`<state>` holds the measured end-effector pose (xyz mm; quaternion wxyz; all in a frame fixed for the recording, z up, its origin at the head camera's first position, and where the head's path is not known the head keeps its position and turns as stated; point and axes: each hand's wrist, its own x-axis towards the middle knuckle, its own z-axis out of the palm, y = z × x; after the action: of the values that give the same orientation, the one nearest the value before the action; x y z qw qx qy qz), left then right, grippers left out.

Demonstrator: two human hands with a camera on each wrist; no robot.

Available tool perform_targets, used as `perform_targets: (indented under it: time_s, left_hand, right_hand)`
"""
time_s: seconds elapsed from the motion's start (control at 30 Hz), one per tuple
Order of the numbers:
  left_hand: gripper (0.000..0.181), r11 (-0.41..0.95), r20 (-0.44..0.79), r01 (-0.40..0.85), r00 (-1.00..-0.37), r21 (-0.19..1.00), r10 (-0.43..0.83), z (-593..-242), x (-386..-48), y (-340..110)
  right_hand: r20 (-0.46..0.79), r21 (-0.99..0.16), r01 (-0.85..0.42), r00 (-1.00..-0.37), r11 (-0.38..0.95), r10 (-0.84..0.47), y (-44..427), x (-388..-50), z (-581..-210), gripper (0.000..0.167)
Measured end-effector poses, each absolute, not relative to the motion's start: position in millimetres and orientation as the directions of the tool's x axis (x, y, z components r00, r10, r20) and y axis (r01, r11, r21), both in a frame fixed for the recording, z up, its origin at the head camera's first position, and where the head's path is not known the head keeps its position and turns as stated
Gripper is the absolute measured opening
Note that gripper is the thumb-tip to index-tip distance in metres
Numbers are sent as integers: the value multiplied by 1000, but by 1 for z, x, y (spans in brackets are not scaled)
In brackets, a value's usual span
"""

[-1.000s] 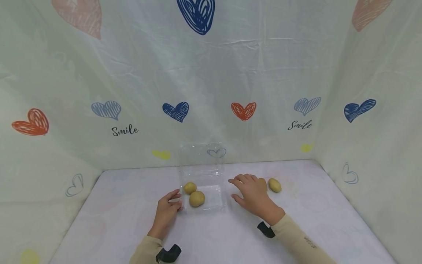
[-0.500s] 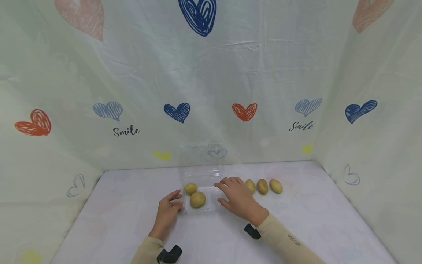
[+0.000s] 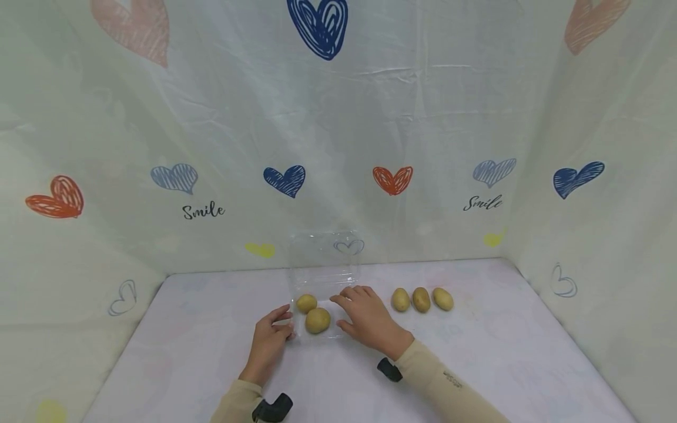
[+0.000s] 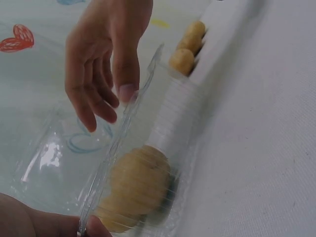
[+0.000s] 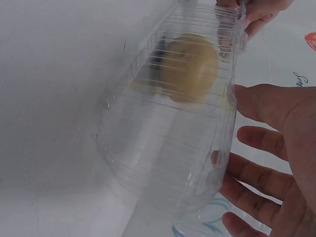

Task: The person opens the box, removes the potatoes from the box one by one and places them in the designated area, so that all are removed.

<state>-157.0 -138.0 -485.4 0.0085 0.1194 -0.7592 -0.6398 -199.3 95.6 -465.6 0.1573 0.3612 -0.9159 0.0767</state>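
Bigger potato (image 3: pixel 317 321) + smaller potato (image 3: pixel 306 303) sit in clear plastic clamshell (image 4: pixel 117 143), lid (image 3: pixel 319 258) up. My L hand (image 3: pixel 267 343) pinches its L rim; R hand (image 3: pixel 368 320), fingers loosely spread, nothing in it, is at the R side. Prob. mid-reach; next calls for curling R fingers round bigger potato, L steadying. 3 other potatoes (image 3: pixel 421 299) on table (image 3: pixel 529 352), to R.

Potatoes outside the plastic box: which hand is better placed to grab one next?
Probably the right hand; it's nearer the loose potatoes, while the left hand holds the box by its edge.
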Motion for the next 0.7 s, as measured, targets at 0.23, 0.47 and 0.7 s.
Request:
perform_targets:
  time_s: [0.23, 0.47, 0.7]
  left_hand:
    - [49, 145, -144, -173, -971, 974, -192, -484, -157, -138]
    - [48, 144, -138, -166, -972, 975, -190, -484, -157, -138]
    - [49, 145, -146, -176, -970, 974, -192, -484, -157, -138]
  right_hand:
    - [298, -40, -694, -695, 719, -654, 87, -201, -467, 50]
    - [287, -39, -725, -667, 688, -687, 79, -207, -470, 53]
    - [236, -95, -734, -673, 673, -701, 71, -211, -471, 48]
